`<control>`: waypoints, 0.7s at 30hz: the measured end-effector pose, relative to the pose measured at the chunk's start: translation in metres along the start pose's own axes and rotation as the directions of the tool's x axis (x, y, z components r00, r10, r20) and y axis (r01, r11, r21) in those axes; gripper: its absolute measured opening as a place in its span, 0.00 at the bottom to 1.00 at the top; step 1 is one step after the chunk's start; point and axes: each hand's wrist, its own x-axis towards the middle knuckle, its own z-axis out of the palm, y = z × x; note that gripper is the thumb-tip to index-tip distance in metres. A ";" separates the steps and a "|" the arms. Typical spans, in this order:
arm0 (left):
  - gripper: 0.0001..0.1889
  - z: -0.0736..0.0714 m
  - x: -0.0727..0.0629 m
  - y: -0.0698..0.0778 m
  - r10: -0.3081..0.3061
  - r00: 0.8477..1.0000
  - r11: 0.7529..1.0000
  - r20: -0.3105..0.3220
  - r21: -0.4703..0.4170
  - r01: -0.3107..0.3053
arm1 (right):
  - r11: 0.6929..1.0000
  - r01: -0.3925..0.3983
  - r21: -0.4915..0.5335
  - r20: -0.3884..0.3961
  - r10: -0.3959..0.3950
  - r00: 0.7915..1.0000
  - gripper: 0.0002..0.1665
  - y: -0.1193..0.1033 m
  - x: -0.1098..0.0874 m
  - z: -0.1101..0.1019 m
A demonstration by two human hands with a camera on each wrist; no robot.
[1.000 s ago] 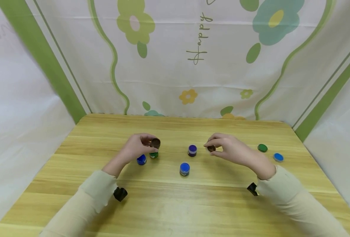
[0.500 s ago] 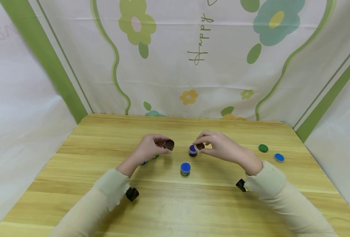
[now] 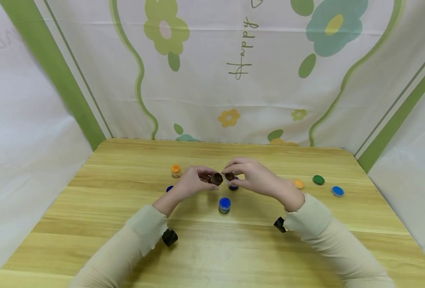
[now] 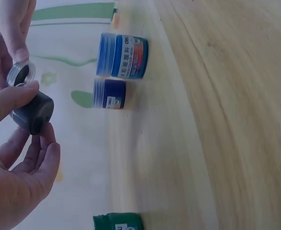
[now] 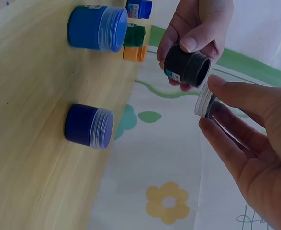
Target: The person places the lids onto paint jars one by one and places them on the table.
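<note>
My left hand (image 3: 191, 185) grips a small dark brown paint jar (image 3: 217, 179), tilted so its uncovered mouth faces right. Between thumb and fingers, my right hand (image 3: 253, 177) pinches a clear-rimmed lid (image 5: 205, 102) with dark paint on its inner side. In the right wrist view the lid is right at the jar's mouth. Both are held above the table, close to a capped purple jar (image 5: 88, 126) that the right hand partly covers in the head view. Nearer to me stands a capped blue jar (image 3: 224, 205).
Left of the hands are an orange jar (image 3: 176, 171), a dark blue jar (image 3: 169, 188) partly hidden by the left hand, and a green jar (image 5: 134, 35). On the right lie an orange lid (image 3: 298, 184), a green lid (image 3: 318, 180) and a blue lid (image 3: 337, 191).
The left hand has moved right with the brown jar, and the right hand left with the lid, bringing them together. The orange jar and orange lid have come into view.
</note>
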 end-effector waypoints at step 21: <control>0.21 0.012 0.002 -0.001 -0.025 1.000 0.999 0.007 -0.041 0.026 | 0.998 0.054 0.026 0.041 -0.055 0.998 0.20 -0.005 0.007 0.007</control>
